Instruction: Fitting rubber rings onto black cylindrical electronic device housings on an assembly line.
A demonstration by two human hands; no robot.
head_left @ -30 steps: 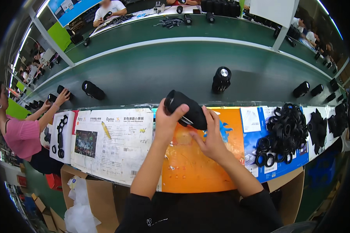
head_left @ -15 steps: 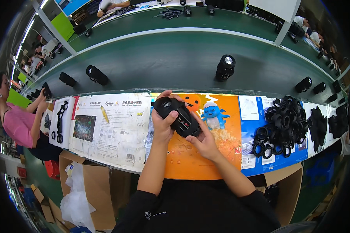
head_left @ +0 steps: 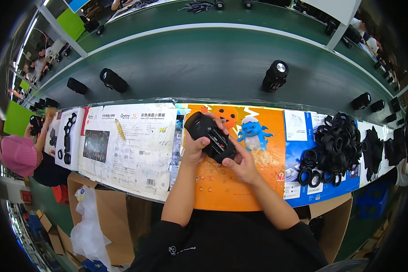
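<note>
Head view — my left hand (head_left: 194, 152) and right hand (head_left: 241, 162) both grip the black speaker (head_left: 209, 136), fingers wrapped round it, above the orange mat (head_left: 222, 190).

The person wears a black short-sleeved top; the fabric is plain and dark across the chest and both shoulders. The sleeves end above the elbows, leaving both forearms bare. A small pale emblem with a short line of lettering sits on the left sleeve near the upper arm (too small to make out). No watch, bracelet, glove or ring shows on the left hand (head_left: 196, 148) or the right hand (head_left: 243, 161). Fingernails are short and unpainted as far as can be told. The lower part of the garment runs out of the picture at the bottom edge.
</note>
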